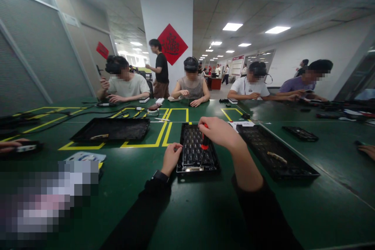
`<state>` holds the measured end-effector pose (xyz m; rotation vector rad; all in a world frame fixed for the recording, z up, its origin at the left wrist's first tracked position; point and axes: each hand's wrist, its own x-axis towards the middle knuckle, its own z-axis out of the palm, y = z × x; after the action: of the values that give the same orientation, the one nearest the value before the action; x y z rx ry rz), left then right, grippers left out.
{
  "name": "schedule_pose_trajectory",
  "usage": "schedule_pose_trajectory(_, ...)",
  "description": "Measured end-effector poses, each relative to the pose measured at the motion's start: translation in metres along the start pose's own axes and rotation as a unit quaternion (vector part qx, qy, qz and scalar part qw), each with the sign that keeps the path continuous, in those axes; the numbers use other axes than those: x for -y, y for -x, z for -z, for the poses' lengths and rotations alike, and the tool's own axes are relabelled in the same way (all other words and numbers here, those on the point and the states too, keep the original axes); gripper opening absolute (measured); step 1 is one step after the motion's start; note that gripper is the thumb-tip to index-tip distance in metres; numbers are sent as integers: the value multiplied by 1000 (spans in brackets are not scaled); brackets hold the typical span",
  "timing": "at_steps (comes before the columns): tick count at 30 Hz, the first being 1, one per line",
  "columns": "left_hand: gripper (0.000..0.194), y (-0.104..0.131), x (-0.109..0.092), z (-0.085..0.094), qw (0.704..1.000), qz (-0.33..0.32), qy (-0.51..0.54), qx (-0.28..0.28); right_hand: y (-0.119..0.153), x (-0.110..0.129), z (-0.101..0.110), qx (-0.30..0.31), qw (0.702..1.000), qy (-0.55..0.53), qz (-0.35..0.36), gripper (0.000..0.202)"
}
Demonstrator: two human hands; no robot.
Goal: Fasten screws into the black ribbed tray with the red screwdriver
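In front of me on the green table lies a black rectangular casing (216, 162) with a grid of raised shapes inside and a lighter strip along its near end. My right hand (220, 131) is closed around the top of a red and black screwdriver (204, 141), held upright over the right part of the casing. Whether its tip touches a screw cannot be seen. On the left, my left hand (172, 158) pinches the casing's side edge, fingers curled and thumb close to them. A dark watch band circles the left wrist.
A longer black tray (288, 170) lies to the right, another black tray (111, 129) to the left, each with a tan strip inside. Cables (68, 114) run across the left. Several people sit across the table (199, 211); other people's hands show at both sides.
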<state>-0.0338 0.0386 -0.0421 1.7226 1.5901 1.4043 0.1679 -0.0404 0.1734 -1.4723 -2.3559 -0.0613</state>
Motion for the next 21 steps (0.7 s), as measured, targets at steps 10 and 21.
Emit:
schedule_pose_trajectory(10, 13, 2, -5, 2, 1000, 6, 0, -3, 0, 5, -1, -11, 1000, -11, -7, 44)
schedule_pose_trajectory(21, 14, 1, -4, 3, 1000, 2, -6, -1, 5, 3, 4, 22, 1000, -5, 5, 34)
